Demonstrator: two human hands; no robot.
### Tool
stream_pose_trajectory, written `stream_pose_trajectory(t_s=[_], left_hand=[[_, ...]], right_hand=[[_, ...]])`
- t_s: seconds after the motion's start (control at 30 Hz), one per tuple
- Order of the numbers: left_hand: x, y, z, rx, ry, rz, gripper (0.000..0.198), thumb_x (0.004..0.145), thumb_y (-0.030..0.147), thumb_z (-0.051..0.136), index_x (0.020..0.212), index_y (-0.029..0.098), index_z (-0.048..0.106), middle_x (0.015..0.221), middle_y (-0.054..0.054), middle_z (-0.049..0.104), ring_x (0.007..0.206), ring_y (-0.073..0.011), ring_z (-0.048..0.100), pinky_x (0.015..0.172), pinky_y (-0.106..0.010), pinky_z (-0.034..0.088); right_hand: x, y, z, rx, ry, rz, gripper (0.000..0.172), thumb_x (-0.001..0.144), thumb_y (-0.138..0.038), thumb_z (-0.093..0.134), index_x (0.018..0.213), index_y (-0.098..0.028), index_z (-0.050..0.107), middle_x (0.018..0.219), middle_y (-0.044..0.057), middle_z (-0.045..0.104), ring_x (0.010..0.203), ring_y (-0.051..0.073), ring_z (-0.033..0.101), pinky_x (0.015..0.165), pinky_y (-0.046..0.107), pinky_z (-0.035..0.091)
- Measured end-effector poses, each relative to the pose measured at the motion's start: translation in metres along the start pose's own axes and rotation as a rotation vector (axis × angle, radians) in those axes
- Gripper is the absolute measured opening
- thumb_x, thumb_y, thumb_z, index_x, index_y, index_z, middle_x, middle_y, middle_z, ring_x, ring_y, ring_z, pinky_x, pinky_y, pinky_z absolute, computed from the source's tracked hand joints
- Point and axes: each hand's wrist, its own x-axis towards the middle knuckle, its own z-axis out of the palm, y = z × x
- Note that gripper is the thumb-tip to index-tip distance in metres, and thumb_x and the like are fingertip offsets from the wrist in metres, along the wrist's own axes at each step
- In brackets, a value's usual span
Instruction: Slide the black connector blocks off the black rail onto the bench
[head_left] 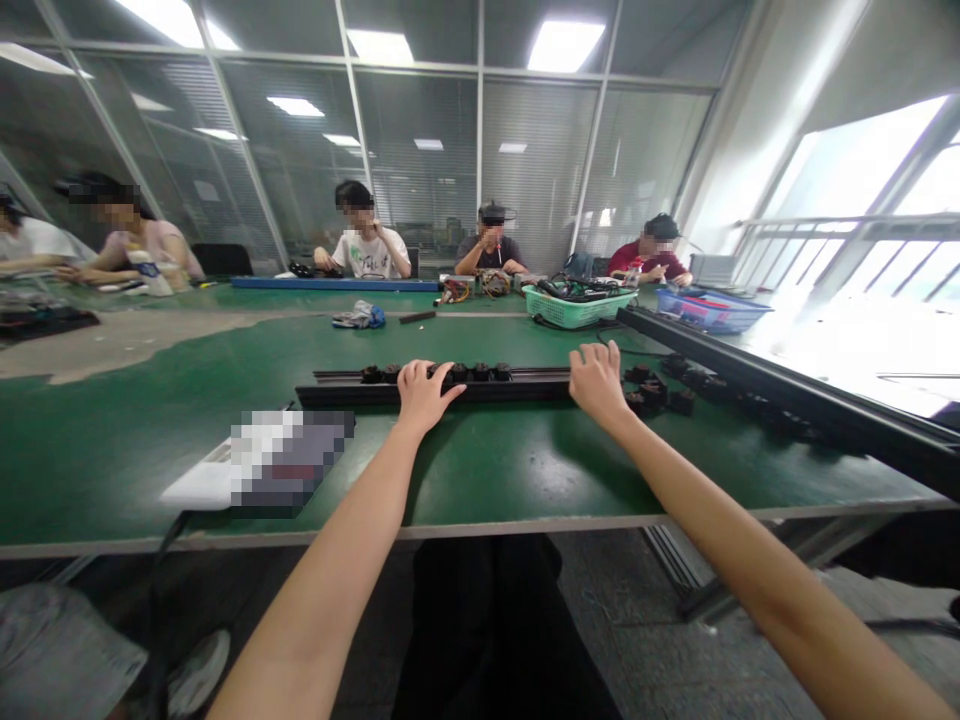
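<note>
A single camera, worn on the person's head, gives the only view. It faces forward and a little down over the green table [112, 430], with the black rail [525, 385] lying crosswise near the picture's middle. The camera sits on the near side of the rail, close enough that the left hand [424, 395] and right hand [596, 385] reach it with arms outstretched. Beyond the rail it takes in seated people [367, 250] and a glass wall [420, 150]; right of the rail, bright windows [862, 170].

A green basket [581, 305] and a blue basket [709, 310] stand across the green table [525, 470], before seated people [491, 250].
</note>
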Motion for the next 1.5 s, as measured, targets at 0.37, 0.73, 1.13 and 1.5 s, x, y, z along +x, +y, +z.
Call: stream_pose_trajectory(t_s=[0.37, 0.73, 1.13, 1.5], left_hand=[[-0.001, -0.003, 0.002, 0.006, 0.042, 0.017, 0.053, 0.102, 0.055, 0.065, 0.149, 0.031, 0.069, 0.146, -0.016, 0.061, 0.145, -0.0358, 0.045, 0.126, -0.053, 0.032], [-0.001, -0.006, 0.005, -0.009, 0.043, 0.023, 0.054, 0.102, 0.057, 0.065, 0.149, 0.032, 0.069, 0.147, -0.015, 0.06, 0.145, -0.0366, 0.044, 0.127, -0.054, 0.032], [-0.001, -0.003, 0.003, 0.005, 0.036, 0.017, 0.054, 0.102, 0.057, 0.064, 0.149, 0.031, 0.069, 0.146, -0.016, 0.06, 0.145, -0.0362, 0.044, 0.126, -0.053, 0.032], [-0.001, -0.003, 0.003, 0.016, 0.034, 0.026, 0.057, 0.102, 0.058, 0.064, 0.151, 0.029, 0.068, 0.146, -0.016, 0.061, 0.145, -0.0362, 0.045, 0.127, -0.052, 0.031]], right_hand=[[0.043, -0.114, -0.005, 0.192, -0.295, -0.231, 0.045, 0.104, -0.011, 0.043, 0.146, -0.013, 0.06, 0.15, 0.024, 0.058, 0.13, 0.033, 0.059, 0.11, 0.043, 0.048], [0.042, -0.12, 0.021, 0.289, -0.219, -0.202, 0.039, 0.102, -0.004, 0.038, 0.119, -0.011, 0.073, 0.131, 0.021, 0.067, 0.125, 0.032, 0.055, 0.107, 0.041, 0.047], [0.049, -0.102, 0.034, 0.361, -0.201, -0.157, 0.041, 0.099, -0.003, 0.041, 0.119, -0.01, 0.077, 0.128, 0.021, 0.068, 0.122, 0.031, 0.057, 0.105, 0.041, 0.046], [0.05, -0.093, 0.036, 0.444, -0.205, -0.162, 0.044, 0.099, -0.003, 0.041, 0.12, -0.012, 0.079, 0.126, 0.019, 0.07, 0.121, 0.029, 0.059, 0.113, 0.041, 0.043]])
